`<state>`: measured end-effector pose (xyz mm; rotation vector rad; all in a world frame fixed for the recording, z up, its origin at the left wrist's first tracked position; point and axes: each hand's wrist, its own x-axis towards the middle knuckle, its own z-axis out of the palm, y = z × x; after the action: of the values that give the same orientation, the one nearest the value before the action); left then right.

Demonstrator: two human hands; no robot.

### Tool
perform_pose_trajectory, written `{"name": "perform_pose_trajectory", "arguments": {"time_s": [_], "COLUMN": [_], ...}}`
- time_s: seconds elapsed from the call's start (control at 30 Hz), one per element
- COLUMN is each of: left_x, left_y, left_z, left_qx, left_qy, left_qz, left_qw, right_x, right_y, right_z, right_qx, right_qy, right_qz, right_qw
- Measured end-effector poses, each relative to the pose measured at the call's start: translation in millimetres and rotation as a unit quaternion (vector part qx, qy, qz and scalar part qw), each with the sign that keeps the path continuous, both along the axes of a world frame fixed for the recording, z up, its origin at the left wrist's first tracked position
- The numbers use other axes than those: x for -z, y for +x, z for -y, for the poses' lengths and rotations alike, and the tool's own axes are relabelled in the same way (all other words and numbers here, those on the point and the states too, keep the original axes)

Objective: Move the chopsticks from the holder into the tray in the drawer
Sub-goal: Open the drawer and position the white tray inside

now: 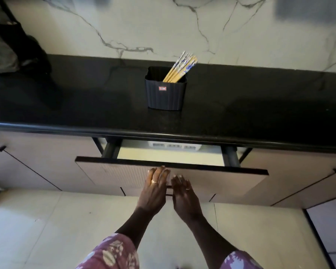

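Note:
Several yellow chopsticks (179, 69) with blue-and-white patterned tops lean to the right inside a black ribbed holder (165, 94) on the black counter. Below the counter a drawer (221, 181) stands partly pulled out. The front edge of a white compartment tray (174, 146) shows inside it; the rest is hidden under the counter. My left hand (154, 189) and my right hand (184, 193) rest side by side against the drawer front, fingers extended and apart. A short piece of the dark drawer handle (169, 195) shows between them. Neither hand holds a chopstick.
The black counter (260, 113) runs left to right below a white marble wall. Dark bags or cloth (12, 45) sit at the counter's far left. Closed beige cabinet doors (37, 162) flank the drawer. Pale floor tiles (47, 230) lie below.

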<state>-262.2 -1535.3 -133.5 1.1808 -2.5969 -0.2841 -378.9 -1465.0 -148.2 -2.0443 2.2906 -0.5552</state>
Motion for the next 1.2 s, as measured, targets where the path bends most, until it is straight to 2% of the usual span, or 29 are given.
{"name": "perform_pose_trajectory", "arguments": {"time_s": [0.07,0.1,0.2,0.27,0.33,0.53,0.63,1.2], "left_x": [-23.0,-34.7,-43.9,-39.6,-37.4,-36.5,-36.0,-43.7], "left_y": [3.8,5.2,5.7,8.6,15.1,38.9,53.7,124.8], "left_z": [1.5,0.5,-4.0,-19.5,-38.1,-85.1,-111.6,-236.4], "left_qx": [-0.027,-0.045,-0.075,-0.085,-0.093,-0.101,-0.098,-0.081], "left_qy": [-0.049,-0.041,0.035,0.073,0.072,0.047,0.048,0.090], "left_qz": [0.012,0.017,0.070,0.114,0.115,0.131,0.132,0.164], "left_qw": [0.998,0.998,0.994,0.987,0.986,0.985,0.985,0.979], "right_x": [-15.2,-25.9,-51.8,-60.1,-59.3,-51.1,-45.7,-51.1], "right_y": [2.3,3.3,7.6,12.3,18.7,40.2,53.0,116.5], "right_z": [-13.6,-16.1,-16.6,-22.4,-35.9,-79.3,-102.7,-225.3], "right_qx": [-0.023,-0.014,0.043,0.038,0.019,0.005,-0.009,-0.018], "right_qy": [-0.057,-0.066,-0.037,0.001,0.029,0.020,0.061,0.132], "right_qz": [-0.052,-0.068,-0.076,-0.082,-0.085,-0.047,-0.005,-0.017], "right_qw": [0.997,0.995,0.996,0.996,0.996,0.999,0.998,0.991]}}
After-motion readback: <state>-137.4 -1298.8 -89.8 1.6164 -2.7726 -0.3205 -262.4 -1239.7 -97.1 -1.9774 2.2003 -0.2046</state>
